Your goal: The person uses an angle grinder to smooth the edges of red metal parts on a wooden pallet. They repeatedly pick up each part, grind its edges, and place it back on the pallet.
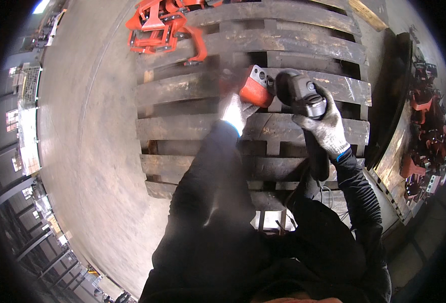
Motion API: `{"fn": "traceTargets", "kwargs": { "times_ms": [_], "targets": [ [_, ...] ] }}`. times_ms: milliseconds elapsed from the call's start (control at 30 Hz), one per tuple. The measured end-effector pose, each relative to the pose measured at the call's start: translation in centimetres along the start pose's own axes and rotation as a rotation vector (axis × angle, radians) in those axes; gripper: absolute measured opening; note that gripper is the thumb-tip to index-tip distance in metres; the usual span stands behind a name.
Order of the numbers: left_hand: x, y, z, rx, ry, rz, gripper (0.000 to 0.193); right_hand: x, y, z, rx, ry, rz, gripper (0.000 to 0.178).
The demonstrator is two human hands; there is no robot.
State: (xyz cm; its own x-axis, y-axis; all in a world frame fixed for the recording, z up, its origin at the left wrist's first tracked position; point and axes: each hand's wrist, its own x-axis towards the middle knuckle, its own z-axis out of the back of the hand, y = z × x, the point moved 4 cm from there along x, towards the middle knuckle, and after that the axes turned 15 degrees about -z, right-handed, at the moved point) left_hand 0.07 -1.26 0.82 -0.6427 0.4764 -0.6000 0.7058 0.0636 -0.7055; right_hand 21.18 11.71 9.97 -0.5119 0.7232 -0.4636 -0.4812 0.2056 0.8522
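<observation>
My right hand (328, 123), in a light knit glove, is closed round the head of a dark angle grinder (298, 91). The grinder's body runs down toward me, and its disc side faces a red metal bracket (257, 93). Bare metal with round holes shows on that bracket's upper face. Whether the disc touches it I cannot tell. My left hand (235, 110), gloved too, grips the bracket from its left side, just above the pallet; a whitish haze blurs part of this hand.
Slatted wooden pallet (192, 129) under the work. Several red metal brackets (157, 30) lie piled on its far left corner. More red parts (425, 136) fill a stack at the right, beside a dark upright board (394, 101). A cable (329, 194) hangs near my legs. Concrete floor (102, 151) extends leftward.
</observation>
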Motion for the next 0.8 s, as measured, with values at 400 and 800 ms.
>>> {"fn": "traceTargets", "kwargs": {
  "times_ms": [400, 800],
  "targets": [
    [8.4, 10.4, 6.5, -0.161, 0.273, 0.019, 0.053, 1.2, 3.4, -3.6, -0.122, 0.044, 0.199, 0.087],
    [0.2, 0.4, 1.3, -0.155, 0.058, -0.014, 0.051, 0.4, 0.9, -2.7, -0.142, 0.041, 0.078, 0.09]
  ]
}}
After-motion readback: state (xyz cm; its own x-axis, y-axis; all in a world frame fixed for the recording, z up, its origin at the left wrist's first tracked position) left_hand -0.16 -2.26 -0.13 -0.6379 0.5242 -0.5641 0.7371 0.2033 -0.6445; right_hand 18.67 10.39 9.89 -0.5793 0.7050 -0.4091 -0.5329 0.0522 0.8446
